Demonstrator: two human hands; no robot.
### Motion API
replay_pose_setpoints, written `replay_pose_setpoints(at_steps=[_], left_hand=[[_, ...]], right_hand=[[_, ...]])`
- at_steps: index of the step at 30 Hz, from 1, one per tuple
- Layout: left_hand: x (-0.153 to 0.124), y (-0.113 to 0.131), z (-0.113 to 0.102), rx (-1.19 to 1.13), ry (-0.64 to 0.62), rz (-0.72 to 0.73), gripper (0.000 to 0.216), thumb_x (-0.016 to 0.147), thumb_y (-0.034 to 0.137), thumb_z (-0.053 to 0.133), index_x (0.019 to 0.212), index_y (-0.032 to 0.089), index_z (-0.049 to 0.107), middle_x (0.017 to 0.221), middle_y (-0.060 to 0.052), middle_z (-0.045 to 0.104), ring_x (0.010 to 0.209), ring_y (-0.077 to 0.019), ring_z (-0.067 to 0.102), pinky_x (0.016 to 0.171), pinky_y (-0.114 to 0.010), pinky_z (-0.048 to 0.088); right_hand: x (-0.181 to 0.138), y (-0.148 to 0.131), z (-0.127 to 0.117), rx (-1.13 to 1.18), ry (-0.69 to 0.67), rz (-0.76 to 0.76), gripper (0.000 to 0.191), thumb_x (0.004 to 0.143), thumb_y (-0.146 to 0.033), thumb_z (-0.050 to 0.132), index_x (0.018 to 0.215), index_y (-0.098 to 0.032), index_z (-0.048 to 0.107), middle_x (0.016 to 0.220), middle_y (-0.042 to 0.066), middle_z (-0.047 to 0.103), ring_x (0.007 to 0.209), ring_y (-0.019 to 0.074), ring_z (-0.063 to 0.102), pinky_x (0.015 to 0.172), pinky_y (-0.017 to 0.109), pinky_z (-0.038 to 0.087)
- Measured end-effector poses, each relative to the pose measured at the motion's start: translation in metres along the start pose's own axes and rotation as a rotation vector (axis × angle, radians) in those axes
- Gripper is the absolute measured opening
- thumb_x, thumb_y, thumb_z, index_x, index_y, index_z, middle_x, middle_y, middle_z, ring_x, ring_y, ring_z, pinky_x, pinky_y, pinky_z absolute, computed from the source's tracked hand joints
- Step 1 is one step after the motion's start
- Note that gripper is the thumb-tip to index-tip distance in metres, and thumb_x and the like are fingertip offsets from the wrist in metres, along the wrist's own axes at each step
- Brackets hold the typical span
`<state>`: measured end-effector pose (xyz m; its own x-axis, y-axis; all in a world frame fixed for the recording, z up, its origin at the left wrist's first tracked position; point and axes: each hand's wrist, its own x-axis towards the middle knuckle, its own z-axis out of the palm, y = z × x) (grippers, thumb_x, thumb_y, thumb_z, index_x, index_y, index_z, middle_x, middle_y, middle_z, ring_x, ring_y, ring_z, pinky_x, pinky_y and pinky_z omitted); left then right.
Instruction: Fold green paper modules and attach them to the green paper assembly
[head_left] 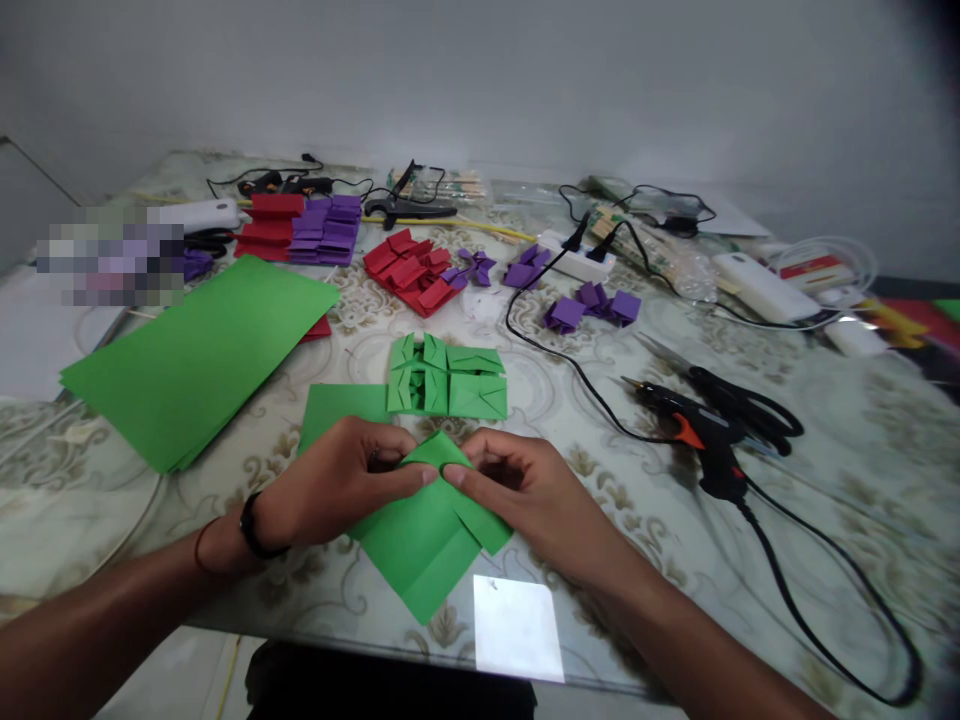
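Near the table's front edge, a partly folded sheet of green paper [420, 550] is turned with one corner toward me. My left hand [352, 470] pinches its upper left edge, thumb on top and fingers curled behind. On the upper right edge, my right hand [510, 475] grips it the same way, the two thumb tips almost meeting at a fold. Just beyond lie folded green paper pieces [448, 378], side by side. A flat green sheet [341, 410] shows partly behind my left hand.
Left lies a stack of green sheets [202, 360]. Red folded pieces [412, 272] and purple ones [592, 305] sit farther back. A corded glue gun [701, 440] and black-handled scissors [742, 400] lie right. The cord runs to a white power strip [577, 258].
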<state>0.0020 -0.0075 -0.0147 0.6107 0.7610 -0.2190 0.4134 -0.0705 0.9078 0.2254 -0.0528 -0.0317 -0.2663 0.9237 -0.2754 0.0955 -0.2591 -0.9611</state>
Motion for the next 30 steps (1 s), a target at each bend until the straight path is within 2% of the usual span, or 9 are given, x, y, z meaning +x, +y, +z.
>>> replay_pose_setpoints(at_steps=[7, 11, 14, 18, 22, 26, 30], left_hand=[[0.000, 0.001, -0.001, 0.017, -0.025, -0.009, 0.051, 0.097, 0.046, 0.062, 0.061, 0.022, 0.033, 0.064, 0.006, 0.024, 0.059, -0.0113, 0.025, 0.052, -0.028, 0.017], [0.001, -0.002, -0.006, -0.034, 0.014, -0.028, 0.048, 0.097, 0.048, 0.063, 0.063, 0.021, 0.041, 0.065, 0.006, 0.031, 0.060, -0.0110, 0.029, 0.051, -0.026, 0.021], [0.002, -0.003, -0.009, -0.063, 0.043, -0.050, 0.050, 0.096, 0.050, 0.066, 0.063, 0.021, 0.041, 0.064, 0.007, 0.030, 0.059, -0.0105, 0.027, 0.051, -0.025, 0.021], [0.003, -0.003, -0.009, -0.048, -0.004, -0.060, 0.050, 0.093, 0.051, 0.068, 0.062, 0.021, 0.043, 0.064, 0.007, 0.031, 0.058, -0.0104, 0.029, 0.050, -0.024, 0.022], [0.004, -0.003, -0.007, -0.034, -0.066, -0.092, 0.045, 0.093, 0.052, 0.065, 0.065, 0.019, 0.053, 0.062, 0.005, 0.041, 0.057, -0.0108, 0.036, 0.049, -0.022, 0.026], [0.004, -0.003, -0.011, -0.046, -0.040, -0.086, 0.044, 0.095, 0.053, 0.065, 0.069, 0.017, 0.062, 0.063, 0.003, 0.051, 0.058, -0.0113, 0.043, 0.049, -0.021, 0.031], [0.003, -0.004, -0.017, -0.031, -0.007, -0.112, 0.046, 0.096, 0.055, 0.065, 0.074, 0.015, 0.070, 0.064, 0.001, 0.056, 0.059, -0.0128, 0.048, 0.049, -0.021, 0.035]], right_hand=[[0.000, -0.002, 0.001, 0.059, -0.051, 0.047, 0.045, 0.085, -0.061, 0.086, 0.088, -0.020, 0.069, 0.070, -0.004, 0.058, 0.062, 0.0127, 0.046, 0.055, 0.027, 0.032], [0.002, -0.003, -0.003, -0.045, -0.059, 0.052, 0.052, 0.083, -0.065, 0.085, 0.073, -0.021, 0.061, 0.066, -0.006, 0.045, 0.060, 0.0117, 0.037, 0.055, 0.028, 0.025], [0.003, -0.001, -0.007, -0.087, -0.058, 0.047, 0.056, 0.085, -0.067, 0.082, 0.067, -0.022, 0.054, 0.065, -0.006, 0.039, 0.059, 0.0116, 0.033, 0.055, 0.029, 0.022], [0.004, 0.002, -0.007, -0.094, -0.073, 0.036, 0.057, 0.086, -0.065, 0.081, 0.064, -0.022, 0.049, 0.064, -0.007, 0.034, 0.059, 0.0114, 0.030, 0.054, 0.028, 0.022], [0.002, 0.001, -0.006, -0.136, -0.066, 0.016, 0.054, 0.088, -0.062, 0.079, 0.064, -0.022, 0.051, 0.064, -0.007, 0.035, 0.060, 0.0117, 0.031, 0.054, 0.028, 0.022], [0.001, 0.000, -0.010, -0.139, -0.099, -0.006, 0.045, 0.094, -0.061, 0.072, 0.074, -0.022, 0.062, 0.068, -0.005, 0.043, 0.061, 0.0127, 0.037, 0.055, 0.028, 0.027], [0.003, 0.003, -0.014, -0.119, -0.092, 0.027, 0.043, 0.094, -0.058, 0.073, 0.075, -0.021, 0.063, 0.068, -0.004, 0.047, 0.061, 0.0129, 0.039, 0.054, 0.028, 0.028]])
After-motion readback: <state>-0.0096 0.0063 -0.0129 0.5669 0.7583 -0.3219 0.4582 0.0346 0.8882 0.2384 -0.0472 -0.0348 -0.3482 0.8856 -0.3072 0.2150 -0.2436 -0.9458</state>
